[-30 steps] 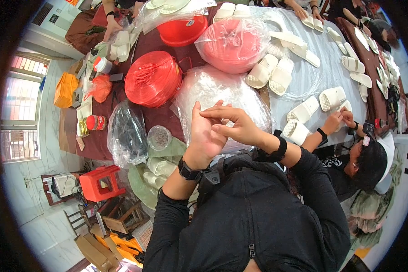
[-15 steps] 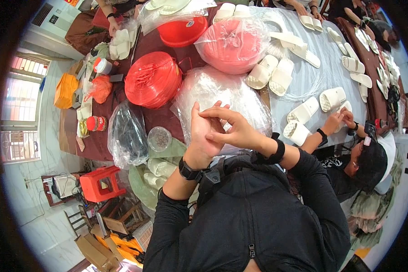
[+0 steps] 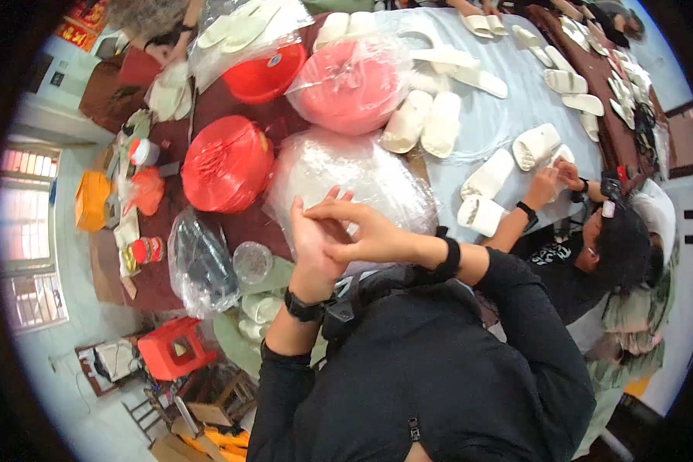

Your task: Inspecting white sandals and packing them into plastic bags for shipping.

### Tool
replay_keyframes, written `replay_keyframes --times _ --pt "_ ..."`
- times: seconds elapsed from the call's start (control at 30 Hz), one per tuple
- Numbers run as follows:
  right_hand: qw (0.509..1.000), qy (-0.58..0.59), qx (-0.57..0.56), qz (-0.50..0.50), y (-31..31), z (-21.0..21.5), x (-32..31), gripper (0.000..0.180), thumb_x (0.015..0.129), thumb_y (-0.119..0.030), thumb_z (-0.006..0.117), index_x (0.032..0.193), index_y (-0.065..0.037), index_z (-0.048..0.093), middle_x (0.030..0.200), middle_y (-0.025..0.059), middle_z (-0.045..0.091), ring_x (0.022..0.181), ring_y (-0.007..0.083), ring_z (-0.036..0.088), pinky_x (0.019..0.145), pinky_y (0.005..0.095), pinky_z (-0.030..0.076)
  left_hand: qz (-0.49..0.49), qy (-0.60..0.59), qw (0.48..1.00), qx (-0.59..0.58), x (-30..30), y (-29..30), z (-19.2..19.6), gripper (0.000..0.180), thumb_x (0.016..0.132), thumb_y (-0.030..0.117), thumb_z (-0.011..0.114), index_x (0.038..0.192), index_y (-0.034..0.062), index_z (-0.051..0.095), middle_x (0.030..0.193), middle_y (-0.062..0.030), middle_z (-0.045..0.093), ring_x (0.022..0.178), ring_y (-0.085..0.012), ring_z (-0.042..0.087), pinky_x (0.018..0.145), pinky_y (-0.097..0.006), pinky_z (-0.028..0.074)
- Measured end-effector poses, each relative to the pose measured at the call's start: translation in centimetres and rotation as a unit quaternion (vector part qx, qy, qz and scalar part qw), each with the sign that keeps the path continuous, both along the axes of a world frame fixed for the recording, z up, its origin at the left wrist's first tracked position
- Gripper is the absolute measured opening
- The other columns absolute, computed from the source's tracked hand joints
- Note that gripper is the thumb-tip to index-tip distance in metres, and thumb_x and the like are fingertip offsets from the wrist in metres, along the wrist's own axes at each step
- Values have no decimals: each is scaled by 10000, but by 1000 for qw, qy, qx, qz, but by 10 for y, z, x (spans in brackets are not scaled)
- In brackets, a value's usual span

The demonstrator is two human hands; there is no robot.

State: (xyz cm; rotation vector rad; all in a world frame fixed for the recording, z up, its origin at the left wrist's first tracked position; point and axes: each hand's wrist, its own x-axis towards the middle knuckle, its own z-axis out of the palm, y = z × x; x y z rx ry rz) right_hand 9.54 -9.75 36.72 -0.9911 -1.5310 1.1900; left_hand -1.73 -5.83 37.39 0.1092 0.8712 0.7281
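Note:
My left hand [image 3: 313,245] is raised with its fingers pointing up, a black watch on its wrist. My right hand [image 3: 359,233], with a black band at the wrist, lies across it, fingertips touching the left palm. Whether anything small sits between the fingers is too fine to tell. Both hands hover over a large clear plastic bag [image 3: 354,175] of pale contents on the table's near edge. A white slipper [image 3: 481,215] lies just right of the bag.
A red round stack [image 3: 225,164], a red bowl [image 3: 266,73] and a bagged pink bowl [image 3: 352,82] stand beyond the bag. Several white slippers [image 3: 423,123] lie on the pale cloth [image 3: 516,92]. A person at right handles a slipper [image 3: 535,145]. A red stool [image 3: 164,356] stands below left.
My hands stay pressed together over the clear bag; the right fingers have slid a little across the left hand. The person at right keeps working on a slipper.

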Motion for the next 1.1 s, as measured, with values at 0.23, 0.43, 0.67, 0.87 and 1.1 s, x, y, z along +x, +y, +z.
replay_keyframes --times 0.23,0.43,0.67,0.87,1.1 --pt "995 35 26 -91 -18 14 3 533 712 -123 681 1209 -59 499 1208 109 492 1182 231 414 997 361 302 99 -59 988 107 4 -1 34 730 832 646 252 1323 110 330 1347 -90 336 1254 -219 269 1046 -411 156" --pt "961 -26 272 -47 -22 36 -2 269 697 -58 692 958 -69 631 985 90 559 938 243 538 831 348 415 196 -71 943 260 -9 -7 51 766 794 662 339 1337 123 310 1377 -81 313 1290 -226 234 1056 -456 112" --pt "891 -79 442 -63 -17 32 -3 310 650 -117 657 956 -70 648 948 73 584 823 241 577 672 340 473 238 -78 928 277 -10 -11 62 757 804 659 301 1353 138 310 1380 -84 320 1288 -218 244 1067 -469 41" --pt "877 -96 465 -68 -16 33 -5 320 656 -149 635 967 -73 648 943 67 578 841 226 579 700 339 479 251 -86 923 279 -11 -11 65 736 818 643 284 1340 126 334 1369 -83 336 1269 -217 275 1063 -465 70" --pt "863 -101 487 -84 -16 35 -10 304 659 -150 624 952 -72 656 921 61 580 833 214 585 690 322 485 262 -89 917 288 -13 -14 68 731 825 635 274 1340 121 336 1365 -83 344 1268 -216 275 1057 -462 94"
